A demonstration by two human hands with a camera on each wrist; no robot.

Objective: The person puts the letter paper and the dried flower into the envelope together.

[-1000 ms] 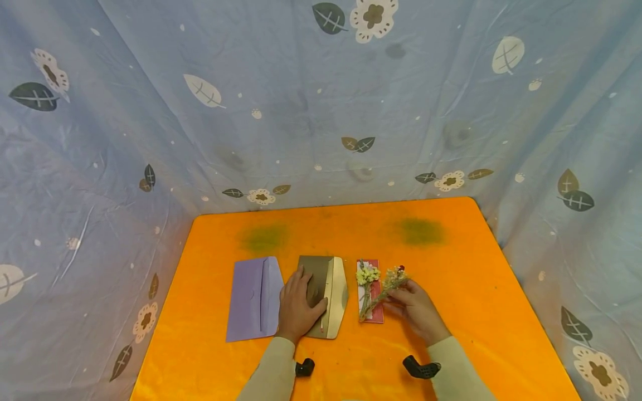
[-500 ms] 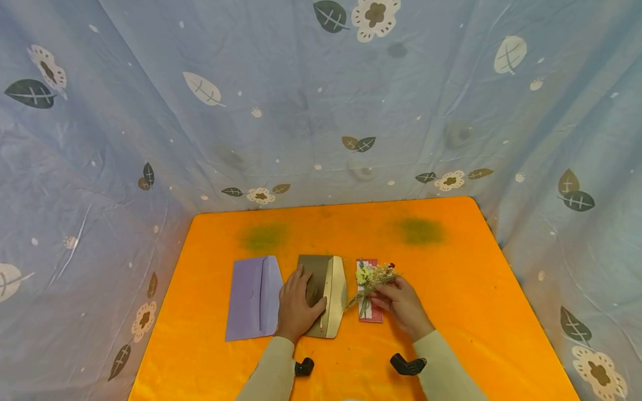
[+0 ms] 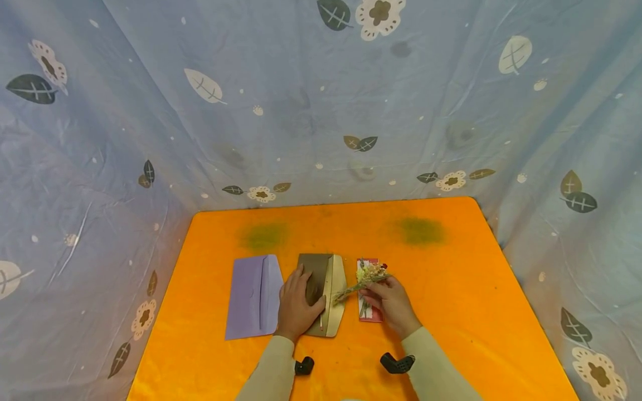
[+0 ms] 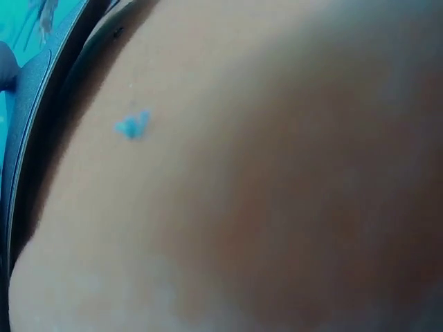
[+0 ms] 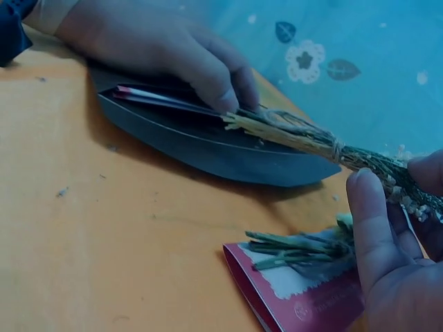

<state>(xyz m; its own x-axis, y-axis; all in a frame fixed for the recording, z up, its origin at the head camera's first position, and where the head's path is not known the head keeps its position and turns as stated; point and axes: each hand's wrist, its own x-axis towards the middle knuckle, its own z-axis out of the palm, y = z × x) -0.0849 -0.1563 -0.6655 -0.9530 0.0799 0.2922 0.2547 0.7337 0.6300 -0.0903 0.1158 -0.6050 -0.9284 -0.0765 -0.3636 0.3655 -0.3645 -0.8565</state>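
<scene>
My left hand (image 3: 297, 309) rests on a brown envelope (image 3: 312, 262) whose gold-lined flap (image 3: 339, 278) lies unfolded to the right. Its thumb sits by the envelope's mouth, where the red edge of a folded card (image 5: 166, 99) shows inside. My right hand (image 3: 393, 306) pinches a small dried-flower bouquet (image 5: 297, 135) between thumb and fingers, near the flower heads. The tied stems point left and overlap the flap. Beneath the right hand lies a red-and-white card (image 5: 318, 304) with another small bouquet (image 5: 297, 249) on it. The left wrist view is mostly blurred skin.
A purple envelope (image 3: 247, 295) lies left of the brown one, its flap also unfolded. Everything is on an orange-topped table (image 3: 426, 345). Blue patterned curtains (image 3: 281, 122) stand close around its back and sides.
My right hand has moved left with the bouquet, whose stems have swung from over the red-and-white card to over the envelope's flap. My left hand stays in place.
</scene>
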